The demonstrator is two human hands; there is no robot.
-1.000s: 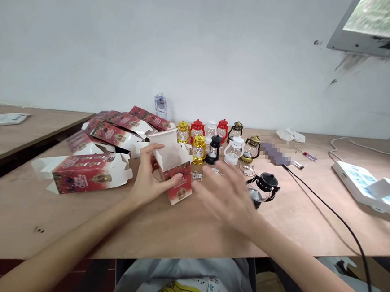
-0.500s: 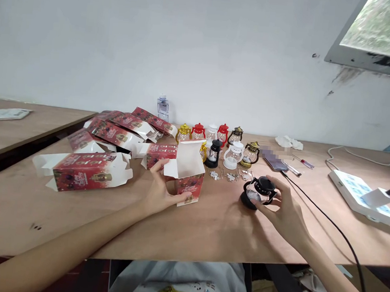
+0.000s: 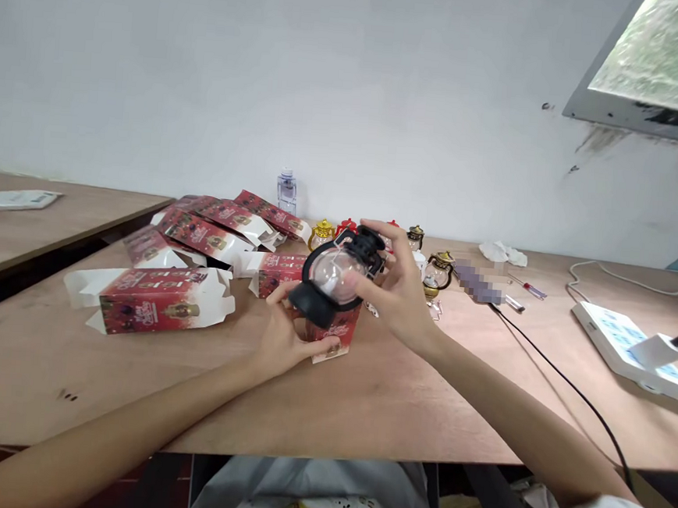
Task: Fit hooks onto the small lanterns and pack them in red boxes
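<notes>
Surface: a light brown plywood table [image 3: 421, 401], with a second table [image 3: 36, 230] to the left across a dark gap. A plain white wall [image 3: 212, 80] stands behind, and a window frame [image 3: 658, 76] is at upper right.

The right hand [image 3: 398, 290] is clamped on a black toy lantern [image 3: 337, 273], which is tilted, clear of the table and directly over a small red box [image 3: 333, 333]. The left hand [image 3: 282, 336] is closed around that box, which stands near the table's middle.

Flattened red cartons [image 3: 165, 299] lie to the left. Gold [image 3: 320, 233] and bronze [image 3: 439, 270] lanterns stand behind the hands, and a clear bottle [image 3: 286, 189] is by the wall. To the right are a white power strip [image 3: 626, 339], a black cable [image 3: 569, 382] and a screwdriver [image 3: 527, 284].
</notes>
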